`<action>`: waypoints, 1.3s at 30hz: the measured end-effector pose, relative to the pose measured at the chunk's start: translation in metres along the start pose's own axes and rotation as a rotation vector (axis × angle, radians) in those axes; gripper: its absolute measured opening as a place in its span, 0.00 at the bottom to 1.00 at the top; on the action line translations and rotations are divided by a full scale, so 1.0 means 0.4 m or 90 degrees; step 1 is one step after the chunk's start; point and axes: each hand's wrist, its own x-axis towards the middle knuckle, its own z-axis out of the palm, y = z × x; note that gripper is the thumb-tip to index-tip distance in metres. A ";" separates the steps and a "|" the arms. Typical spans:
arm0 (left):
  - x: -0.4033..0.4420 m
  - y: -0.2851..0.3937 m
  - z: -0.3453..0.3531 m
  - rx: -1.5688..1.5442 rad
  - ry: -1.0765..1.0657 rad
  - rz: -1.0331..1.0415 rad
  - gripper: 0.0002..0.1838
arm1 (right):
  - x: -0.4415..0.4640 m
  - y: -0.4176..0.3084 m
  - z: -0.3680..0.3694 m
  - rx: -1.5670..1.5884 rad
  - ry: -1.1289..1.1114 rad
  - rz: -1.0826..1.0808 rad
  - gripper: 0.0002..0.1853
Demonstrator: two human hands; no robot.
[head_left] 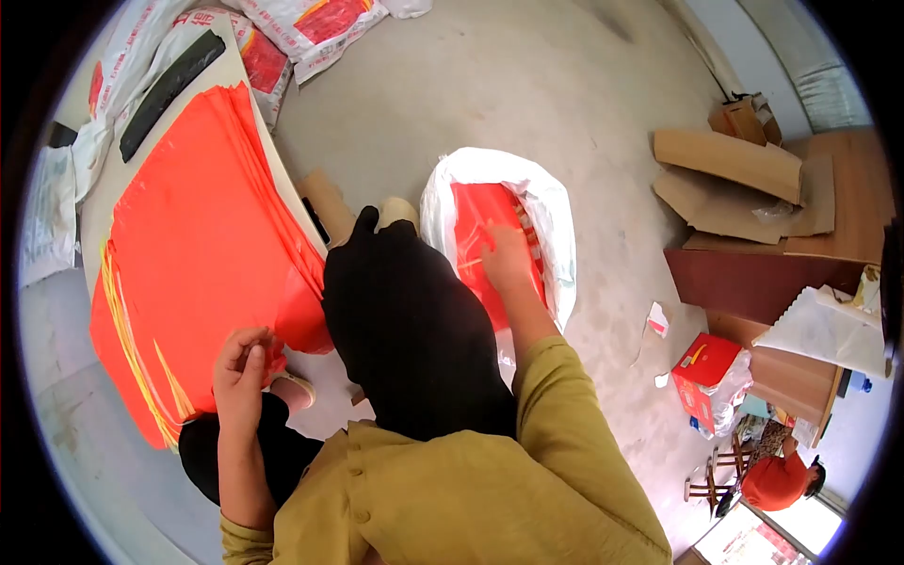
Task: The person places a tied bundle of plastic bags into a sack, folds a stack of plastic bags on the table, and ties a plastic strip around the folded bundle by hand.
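Observation:
Red sheets (202,245) lie stacked on a pale table to the left, with yellow cords (132,330) along their near left edge. My left hand (243,372) is at the near edge of the stack, fingers curled and thumb bent; whether it holds anything is not clear. On the right, my right hand (506,254) reaches into a white sack (557,212), over red packed material (476,221) inside it. The fingers of that hand are blurred, so their grip cannot be made out.
A dark bar (172,89) lies on the table's far end, near printed sacks (315,33). Cardboard (734,184) and a red box (706,372) stand at the right. A person in red (777,480) sits at the lower right. Paper scraps (657,320) lie on the floor.

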 end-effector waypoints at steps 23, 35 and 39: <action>0.042 0.001 0.024 0.056 -0.021 0.023 0.09 | 0.058 0.198 0.020 0.177 0.146 0.294 0.23; 0.041 0.006 0.048 0.207 -0.016 0.141 0.12 | 0.036 0.073 0.067 -0.215 -0.020 -0.112 0.35; 0.033 0.027 0.032 0.254 0.042 0.141 0.14 | 0.076 0.075 0.055 -0.276 -0.155 -0.022 0.42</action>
